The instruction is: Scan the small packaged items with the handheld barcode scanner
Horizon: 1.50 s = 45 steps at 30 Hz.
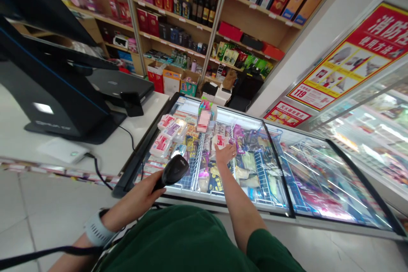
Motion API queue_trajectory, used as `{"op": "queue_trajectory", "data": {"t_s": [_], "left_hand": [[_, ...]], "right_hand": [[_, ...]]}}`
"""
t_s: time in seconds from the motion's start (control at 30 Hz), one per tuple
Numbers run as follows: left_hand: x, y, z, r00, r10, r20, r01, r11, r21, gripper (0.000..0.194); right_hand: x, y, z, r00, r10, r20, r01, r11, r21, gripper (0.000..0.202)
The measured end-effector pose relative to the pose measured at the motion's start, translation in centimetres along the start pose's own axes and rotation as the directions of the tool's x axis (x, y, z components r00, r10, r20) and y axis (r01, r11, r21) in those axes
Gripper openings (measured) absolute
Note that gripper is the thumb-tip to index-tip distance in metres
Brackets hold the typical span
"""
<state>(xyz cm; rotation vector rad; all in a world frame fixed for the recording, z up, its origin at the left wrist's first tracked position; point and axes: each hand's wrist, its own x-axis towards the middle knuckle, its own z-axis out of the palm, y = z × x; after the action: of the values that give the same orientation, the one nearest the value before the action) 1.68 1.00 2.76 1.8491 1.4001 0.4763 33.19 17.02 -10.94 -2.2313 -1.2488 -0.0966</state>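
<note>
My left hand (148, 189) is wrapped round the handle of a black barcode scanner (176, 169), its head over the near left part of the glass-topped freezer (223, 114). My right hand (226, 154) grips a small white pack with a red label (219, 140) on the freezer top. Several similar clear packs with red and purple labels (160, 144) lie in a group on the glass at the left. Behind the held pack stands a container with colourful items (205, 114), partly blurred. Bagged goods in wire baskets show through the glass.
On the left, a white counter (19, 114) bears a black point-of-sale terminal (63, 106), a white device (63, 149) and cables. Shelves (178, 19) of bottles and boxes stand beyond. A glass-fronted cabinet (376, 131) is at the right.
</note>
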Motion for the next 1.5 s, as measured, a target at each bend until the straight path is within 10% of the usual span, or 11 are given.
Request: {"op": "queue_trajectory", "data": {"t_s": [0.23, 0.47, 0.93, 1.5], "left_hand": [[-0.7, -0.8, 0.1, 1.000, -0.027, -0.012, 0.027, 0.999, 0.020, 0.049], [-2.2, -3.2, 0.0, 0.997, -0.070, -0.040, 0.070, 0.998, 0.001, 0.051], [-4.2, -3.1, -0.9, 0.980, -0.174, -0.098, 0.175, 0.985, 0.000, 0.048], [-4.1, -3.4, -1.0, 0.977, -0.187, -0.104, 0.184, 0.982, -0.037, 0.048]], "right_hand": [[-1.7, -0.4, -0.7, 0.984, -0.179, -0.016, 0.179, 0.984, -0.007, 0.057], [-5.9, -3.9, -0.2, 0.894, -0.400, 0.203, 0.396, 0.916, 0.062, 0.045], [-12.3, -12.2, 3.7, 0.842, -0.278, 0.462, 0.268, 0.959, 0.089, 0.090], [-12.3, -9.8, 3.0, 0.794, -0.320, 0.517, 0.349, 0.936, 0.043, 0.076]]}}
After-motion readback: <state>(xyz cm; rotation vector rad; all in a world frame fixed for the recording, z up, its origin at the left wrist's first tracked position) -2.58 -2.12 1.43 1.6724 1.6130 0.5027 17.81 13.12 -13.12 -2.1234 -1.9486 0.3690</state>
